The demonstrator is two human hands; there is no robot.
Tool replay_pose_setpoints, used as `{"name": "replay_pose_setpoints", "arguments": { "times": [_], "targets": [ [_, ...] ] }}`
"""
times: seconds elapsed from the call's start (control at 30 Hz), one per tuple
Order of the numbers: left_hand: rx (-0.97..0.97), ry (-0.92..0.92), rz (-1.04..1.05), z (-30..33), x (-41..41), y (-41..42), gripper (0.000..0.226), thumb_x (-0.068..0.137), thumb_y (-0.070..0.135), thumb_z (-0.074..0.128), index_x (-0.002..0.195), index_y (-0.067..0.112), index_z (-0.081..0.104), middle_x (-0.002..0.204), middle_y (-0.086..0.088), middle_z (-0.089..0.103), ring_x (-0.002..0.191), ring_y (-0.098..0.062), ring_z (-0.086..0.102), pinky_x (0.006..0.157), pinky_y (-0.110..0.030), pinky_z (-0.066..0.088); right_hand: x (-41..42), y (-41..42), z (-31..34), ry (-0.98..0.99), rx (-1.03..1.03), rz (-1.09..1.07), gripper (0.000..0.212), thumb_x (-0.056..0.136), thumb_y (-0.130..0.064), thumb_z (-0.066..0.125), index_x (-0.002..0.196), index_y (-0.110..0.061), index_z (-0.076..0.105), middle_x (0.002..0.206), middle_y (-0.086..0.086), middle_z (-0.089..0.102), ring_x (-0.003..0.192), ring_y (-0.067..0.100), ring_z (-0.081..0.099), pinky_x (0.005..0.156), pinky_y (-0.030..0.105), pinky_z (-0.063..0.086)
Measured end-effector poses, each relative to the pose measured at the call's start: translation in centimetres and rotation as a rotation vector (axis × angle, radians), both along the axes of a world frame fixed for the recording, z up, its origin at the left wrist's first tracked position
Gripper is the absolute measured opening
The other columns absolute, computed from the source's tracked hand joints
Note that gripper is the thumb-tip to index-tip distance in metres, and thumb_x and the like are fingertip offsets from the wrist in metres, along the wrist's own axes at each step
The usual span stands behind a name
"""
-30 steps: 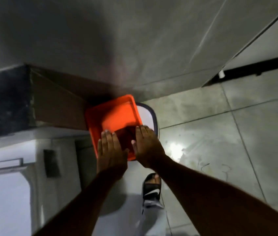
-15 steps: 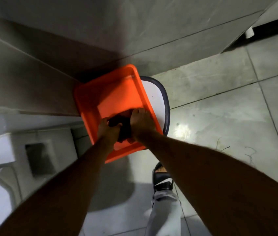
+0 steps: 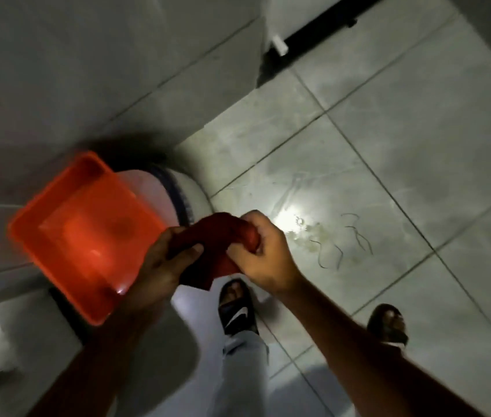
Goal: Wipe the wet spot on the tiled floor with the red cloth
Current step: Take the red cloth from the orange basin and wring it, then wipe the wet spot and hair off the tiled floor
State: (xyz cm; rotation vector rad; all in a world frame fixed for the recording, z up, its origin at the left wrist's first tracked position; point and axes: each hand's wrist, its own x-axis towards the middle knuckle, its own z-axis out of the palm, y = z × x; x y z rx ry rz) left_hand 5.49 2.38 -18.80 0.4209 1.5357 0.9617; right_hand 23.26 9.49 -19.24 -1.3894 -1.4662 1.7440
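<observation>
You stand over the tiled floor (image 3: pixel 418 130) with the red cloth (image 3: pixel 208 251) bunched between both hands, above your left foot and beside the orange basin (image 3: pixel 82 233). Your left hand (image 3: pixel 160 266) pinches one end between thumb and fingers; your right hand (image 3: pixel 262 254) is closed in a fist around the other, so the cloth is fully off the floor and gripped at both ends. The wet spot (image 3: pixel 307 233) glistens under a light's reflection on the tile just beyond your right knuckles, with a few thin dark strands (image 3: pixel 337 251) lying in or beside it; motion blur makes it hard to tell whether they are hair or thread.

To do this step well, wring over the basin, not the floor, so no fresh drips fall. Then open the cloth into a flat pad, crouch, and press it down on the spot's near edge. Wipe from the outside inward, gathering the strands into a fold rather than spreading them across the grout lines.
</observation>
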Motion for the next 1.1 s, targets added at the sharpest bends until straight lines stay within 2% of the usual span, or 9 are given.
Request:
{"name": "replay_pose_setpoints", "arguments": {
  "times": [0.1,0.17,0.27,0.4,0.5,0.63,0.73,0.83,1.1],
  "targets": [
    [-0.047,-0.066,-0.085,-3.1,8.1,2.9,0.03,0.075,0.019,0.076,0.1,0.028,0.064,0.099,-0.005,0.075,0.085,-0.016,0.073,0.065,-0.023,0.056,8.9,0.3,-2.6,-0.076,-0.095,-0.099,0.052,0.072,-0.017,0.08,0.113,-0.035,0.053,0.082,-0.013,0.071,0.077,0.002,0.071,0.064,0.019,0.057],
    [-0.102,-0.011,-0.185,-6.7,13.8,4.4,0.042,0.065,0.03,0.084,0.1,0.028,0.061,0.104,-0.01,0.071,0.084,-0.016,0.072,0.065,-0.027,0.056,14.5,0.2,-5.6,-0.198,-0.067,-0.14,0.053,0.077,-0.009,0.076,0.119,-0.033,0.055,0.093,-0.014,0.07,0.085,0.001,0.07,0.074,0.021,0.058],
    [-0.205,0.215,-0.425,-13.2,20.7,5.3,0.067,0.064,0.04,0.078,0.122,0.018,0.052,0.116,-0.007,0.066,0.105,-0.024,0.065,0.086,-0.034,0.053,21.5,-0.4,-11.2,-0.344,-0.07,-0.21,0.043,0.08,0.002,0.065,0.115,-0.023,0.063,0.093,-0.009,0.071,0.085,0.007,0.069,0.082,0.026,0.055],
    [-0.376,0.596,-0.819,-21.9,26.9,3.5,0.098,0.08,0.042,0.07,0.149,0.005,0.013,0.157,-0.017,0.024,0.143,-0.033,0.026,0.113,-0.036,0.028,29.0,-1.2,-19.0,-0.617,-0.117,-0.112,0.038,0.077,-0.005,0.06,0.11,-0.023,0.066,0.093,0.006,0.074,0.087,0.028,0.068,0.083,0.033,0.055],
    [-0.413,0.843,-1.066,-26.1,28.8,2.2,0.116,0.076,0.043,0.074,0.149,-0.001,-0.004,0.16,-0.025,-0.001,0.148,-0.039,-0.002,0.121,-0.049,0.013,32.8,-0.6,-23.7,-0.686,-0.217,0.057,0.047,0.074,-0.005,0.059,0.113,-0.029,0.065,0.104,0.006,0.073,0.097,0.029,0.067,0.088,0.032,0.053],
    [-0.419,1.046,-1.135,-31.1,28.0,1.1,0.125,0.069,0.04,0.081,0.147,-0.006,-0.006,0.158,-0.03,-0.004,0.146,-0.044,-0.004,0.121,-0.052,0.011,35.6,0.3,-29.7,-0.691,-0.252,0.076,0.05,0.073,-0.002,0.063,0.117,-0.025,0.059,0.111,0.01,0.069,0.102,0.031,0.065,0.084,0.03,0.05],
    [-0.417,1.137,-1.16,-32.8,26.1,0.1,0.123,0.069,0.044,0.079,0.148,-0.004,-0.002,0.158,-0.03,0.0,0.147,-0.044,-0.001,0.121,-0.051,0.011,36.0,-0.4,-31.8,-0.952,-0.128,-0.126,0.069,0.073,-0.008,0.068,0.137,-0.012,0.042,0.133,0.021,0.053,0.121,0.041,0.051,0.1,0.047,0.044],
    [-0.424,1.195,-1.191,-32.5,24.8,-0.4,0.118,0.072,0.051,0.073,0.147,-0.005,0.0,0.158,-0.03,0.003,0.147,-0.044,0.002,0.12,-0.051,0.012,35.3,-2.8,-31.6,-1.183,0.049,0.022,0.081,0.081,-0.023,0.065,0.149,-0.006,0.024,0.154,0.032,0.022,0.137,0.05,0.028,0.108,0.056,0.032],
    [-0.386,1.285,-1.217,-32.3,24.1,1.0,0.122,0.071,0.055,0.072,0.146,-0.008,0.0,0.156,-0.033,0.007,0.146,-0.046,0.007,0.118,-0.052,0.015,35.4,-2.9,-34.6,-1.031,-0.182,0.308,0.086,0.094,-0.04,0.054,0.154,-0.022,-0.005,0.159,0.03,-0.008,0.143,0.055,-0.001,0.114,0.064,0.019]
  ]
}}
